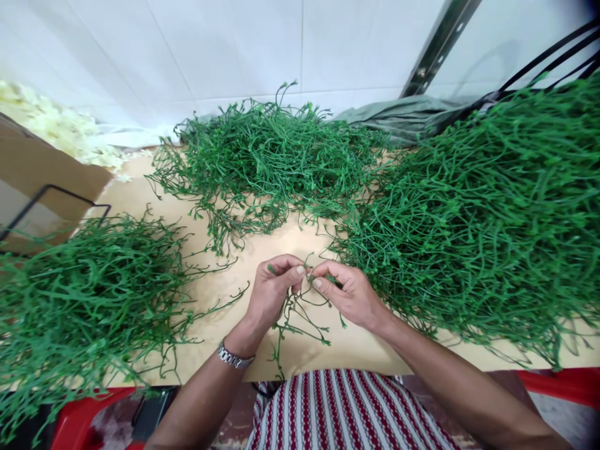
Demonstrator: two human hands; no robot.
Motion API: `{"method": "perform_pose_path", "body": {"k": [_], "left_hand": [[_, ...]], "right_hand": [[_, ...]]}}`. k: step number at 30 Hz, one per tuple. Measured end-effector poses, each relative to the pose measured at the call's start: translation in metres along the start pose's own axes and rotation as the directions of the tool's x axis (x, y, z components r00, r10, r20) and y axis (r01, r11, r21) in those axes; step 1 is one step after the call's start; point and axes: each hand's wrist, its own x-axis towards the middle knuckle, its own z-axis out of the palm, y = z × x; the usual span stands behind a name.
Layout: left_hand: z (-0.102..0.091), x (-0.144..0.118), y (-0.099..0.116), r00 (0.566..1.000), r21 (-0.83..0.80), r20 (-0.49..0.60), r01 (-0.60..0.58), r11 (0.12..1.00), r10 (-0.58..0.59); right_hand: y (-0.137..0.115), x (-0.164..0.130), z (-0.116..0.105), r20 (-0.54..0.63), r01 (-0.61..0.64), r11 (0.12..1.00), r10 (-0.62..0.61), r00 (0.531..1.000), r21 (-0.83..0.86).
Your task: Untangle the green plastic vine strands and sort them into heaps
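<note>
We have left hand (272, 294) and right hand (349, 292) together at the near-middle of the tan bench (215, 294), both pinched on one thin green branching plastic stem (300, 312). Its long axis hangs from the fingertips toward the near edge. Big green stem pile (492, 219) lies just right, nearer the right hand.

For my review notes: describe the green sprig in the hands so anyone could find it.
On the tan table, three big green heaps ring a bare middle. There the left hand and right hand pinch one thin branching sprig, the only piece lifted clear of the heaps.
</note>
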Motion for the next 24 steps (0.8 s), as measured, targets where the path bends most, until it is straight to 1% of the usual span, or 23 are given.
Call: {"method": "perform_pose_path", "body": {"k": [3,8,11,15,17,19,21,22,23,24], "left_hand": [[0.001,-0.001,-0.001,1.0,-0.01,-0.008,-0.006,1.0,0.006],[0.001,0.0,-0.002,1.0,-0.043,-0.012,-0.009,0.999,0.008],[0.002,0.001,-0.001,0.999,-0.143,-0.019,0.028,0.989,-0.031],[0.009,0.002,0.0,0.994,-0.252,-0.046,0.084,0.964,-0.098],[0.011,0.005,-0.001,0.991,-0.262,-0.056,0.102,0.96,-0.12],[0.01,0.012,-0.001,0.988,-0.27,-0.093,0.093,0.958,-0.123],[0.006,0.02,0.001,0.977,-0.295,-0.195,0.028,0.955,-0.088],[0.003,0.023,0.003,0.967,-0.301,-0.246,-0.019,0.954,-0.058],[0.0,0.025,0.005,0.962,-0.292,-0.274,-0.059,0.955,-0.024],[-0.002,0.026,0.007,0.965,-0.264,-0.263,-0.084,0.961,0.012]], "right_hand": [[0.003,0.001,0.002,-0.025,0.011,1.0,-0.01,1.0,0.028],[0.004,0.002,0.007,-0.093,0.088,0.993,-0.08,0.992,0.074],[0.0,0.003,0.008,-0.15,0.144,0.99,-0.144,0.978,-0.013],[-0.004,0.007,0.01,-0.178,0.269,0.954,-0.29,0.94,-0.134],[-0.003,0.008,0.012,-0.19,0.336,0.915,-0.379,0.906,-0.225],[-0.001,0.007,0.016,-0.193,0.389,0.848,-0.475,0.858,-0.36],[0.0,0.005,0.022,-0.16,0.435,0.763,-0.563,0.811,-0.478],[0.001,0.003,0.024,-0.126,0.458,0.727,-0.59,0.797,-0.512],[0.0,0.001,0.025,-0.093,0.474,0.704,-0.604,0.792,-0.529],[0.0,0.0,0.025,-0.063,0.482,0.694,-0.602,0.796,-0.535]]}}
